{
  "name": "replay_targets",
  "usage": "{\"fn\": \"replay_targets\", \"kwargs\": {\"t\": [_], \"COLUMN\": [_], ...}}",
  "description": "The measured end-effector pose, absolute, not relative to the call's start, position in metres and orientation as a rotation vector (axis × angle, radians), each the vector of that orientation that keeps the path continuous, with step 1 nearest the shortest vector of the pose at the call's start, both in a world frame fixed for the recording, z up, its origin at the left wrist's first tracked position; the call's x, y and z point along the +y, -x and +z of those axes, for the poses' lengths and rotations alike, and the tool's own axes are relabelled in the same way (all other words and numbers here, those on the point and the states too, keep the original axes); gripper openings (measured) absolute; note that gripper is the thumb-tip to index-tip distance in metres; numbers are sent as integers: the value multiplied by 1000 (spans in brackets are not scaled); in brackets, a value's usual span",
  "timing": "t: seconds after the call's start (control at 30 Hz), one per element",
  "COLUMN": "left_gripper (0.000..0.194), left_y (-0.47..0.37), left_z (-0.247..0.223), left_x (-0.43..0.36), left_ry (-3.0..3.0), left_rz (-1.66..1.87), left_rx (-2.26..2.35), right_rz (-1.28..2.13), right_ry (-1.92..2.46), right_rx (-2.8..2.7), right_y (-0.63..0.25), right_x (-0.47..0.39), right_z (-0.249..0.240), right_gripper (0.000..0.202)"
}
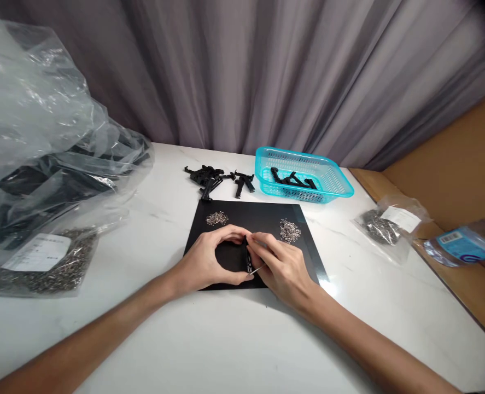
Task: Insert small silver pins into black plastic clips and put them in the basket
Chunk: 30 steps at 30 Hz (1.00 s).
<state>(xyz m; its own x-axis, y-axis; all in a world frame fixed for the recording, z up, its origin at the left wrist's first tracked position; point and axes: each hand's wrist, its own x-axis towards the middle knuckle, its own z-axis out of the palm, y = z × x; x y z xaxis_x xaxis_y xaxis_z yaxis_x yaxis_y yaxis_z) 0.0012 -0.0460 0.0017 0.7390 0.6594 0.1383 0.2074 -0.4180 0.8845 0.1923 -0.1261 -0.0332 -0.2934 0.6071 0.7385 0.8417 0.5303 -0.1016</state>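
A narrow black plastic part (247, 256) stands between my two hands, over a black mat (221, 282). My left hand (209, 254) curves round in a C shape, its fingertips at the far end of the part and its thumb at the near end. My right hand (283, 262) is closed against the part's right side. A thin, light sliver, perhaps metal, shows by its fingers near the left thumb; its kind is too small to make out. On the mat lie two piles of small metal pieces, a left pile (217, 218) and a right pile (290, 231).
Behind the mat lie several black plastic parts (209, 178). A blue basket (344, 189) holds more. Clear bags of small metal pieces lie left (74, 262) and right (381, 227). A large plastic bag (41, 126), a plastic bottle (467, 243) and a grey curtain (234, 71) surround the white table.
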Motion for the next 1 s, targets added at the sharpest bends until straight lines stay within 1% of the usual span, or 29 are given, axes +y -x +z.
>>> {"fn": "replay_targets", "kwargs": {"t": [0.13, 0.23, 0.4, 0.47, 0.57, 0.63, 0.77, 0.8, 0.9, 1.0], "left_gripper": [60, 63, 69, 68, 66, 66, 68, 68, 69, 70], "left_y": [-1, 0, 0, 0, -2, -2, -1, -1, -1, -1], "left_z": [0, -1, 0, 2, 4, 5, 6, 6, 5, 5], "left_x": [-44, -41, -41, -42, -44, -45, -45, -45, -45, -45], "left_ry": [-1975, -1979, -2027, -2045, -2072, -2084, -2107, -2113, -2115, -2106], "left_rz": [563, 541, 487, 474, 454, 429, 393, 387, 372, 369], "left_rx": [670, 704, 750, 756, 771, 783, 809, 819, 844, 852], "right_rz": [-301, -110, 192, 263, 289, 335, 546, 620, 886, 1029], "right_ry": [1217, 1303, 1326, 1331, 1354, 1372, 1380, 1378, 1297, 1136], "right_rx": [-2017, -1928, -1693, -1598, -1560, -1561, -1426, -1397, -1354, -1314], "right_y": [-192, -193, -205, -213, -225, -231, -234, -234, -231, -228], "right_x": [-126, -127, -126, -123, -118, -117, -115, -115, -114, -114], "right_z": [-32, -28, -19, -18, -18, -18, -13, -12, -8, -7], "right_gripper": [26, 27, 39, 46, 66, 72, 67, 63, 41, 34]}}
